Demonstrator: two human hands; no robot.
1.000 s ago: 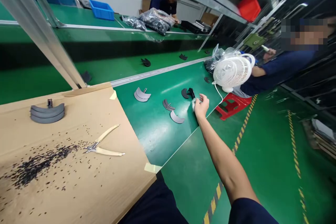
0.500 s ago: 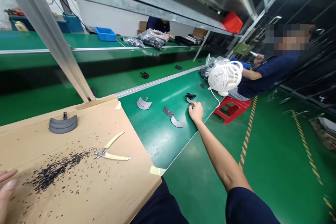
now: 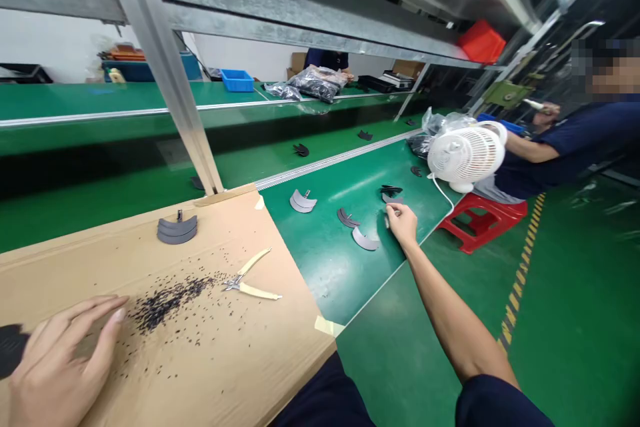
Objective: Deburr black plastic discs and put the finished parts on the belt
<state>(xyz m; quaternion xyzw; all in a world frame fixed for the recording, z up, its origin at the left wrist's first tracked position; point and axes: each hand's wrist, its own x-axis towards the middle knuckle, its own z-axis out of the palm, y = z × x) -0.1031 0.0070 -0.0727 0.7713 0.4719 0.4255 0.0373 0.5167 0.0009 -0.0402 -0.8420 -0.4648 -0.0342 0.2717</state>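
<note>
The curved grey part [image 3: 393, 199] lies on the green worktop [image 3: 325, 267] right at the fingertips of the right hand [image 3: 403, 224]. That hand is stretched far out on a straight arm with its fingers curled down toward the part. From here I cannot tell whether they pinch it or only touch it. A black part [image 3: 390, 189] sits just beyond it, and two more crescent pieces [image 3: 365, 240] lie just to the left of that hand. The left hand [image 3: 55, 363] rests flat with fingers spread on the cardboard sheet [image 3: 210, 353]. A dark flat piece [image 3: 10, 348] shows at its outer edge. Black crumbs [image 3: 165, 297] are scattered just past its fingertips, with pliers [image 3: 253, 283] farther on and a stack of grey crescents [image 3: 177, 230] beyond. A white fan [image 3: 465, 153] stands past the right hand, near a co-worker's sleeve [image 3: 575, 137].
</note>
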